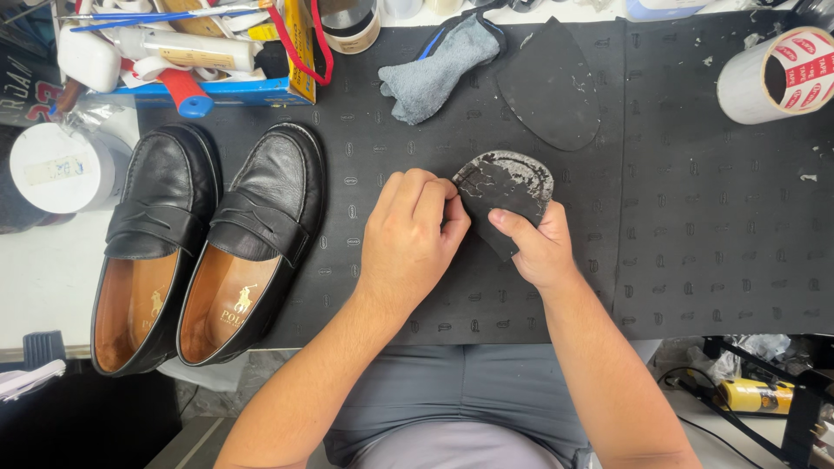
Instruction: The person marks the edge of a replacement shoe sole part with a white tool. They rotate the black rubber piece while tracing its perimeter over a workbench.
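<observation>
A: Status. Both hands are on the small dark half-round rubber sole piece with the grey scuffed, cracked face (506,193), held just above the black patterned mat (695,217) covering the worktop, about mid-mat.

B: Grip?

A: Left hand (408,239) has its fingers curled closed, pinching the left edge of the piece. Right hand (537,243) clamps the lower edge, thumb on top, fingers underneath and hidden. Neither is open.

B: Risks?

A: Main one: that grey face looks flaky. Bending it between two pinch grips could crack more coating off, or tear the piece along the existing cracks. There are already pale flecks on the mat towards the right.

B: Slip?

A: Possible. Both grips are at the edges only. If one lets go, the piece flips and drops to the mat or off the near edge into the lap.

B: Anything nearby at risk?

A: The pair of black leather loafers with tan lining (204,252) sits well to the left, clear. The larger flat black teardrop-shaped rubber sheet (549,82) and the crumpled grey cloth (434,74) lie beyond the hands, apart from them. The white tape roll with red print (773,74) is far right. Debris scatter is the only real reach.

B: Can you tell if there's glue on it?

A: Can't tell.
</observation>
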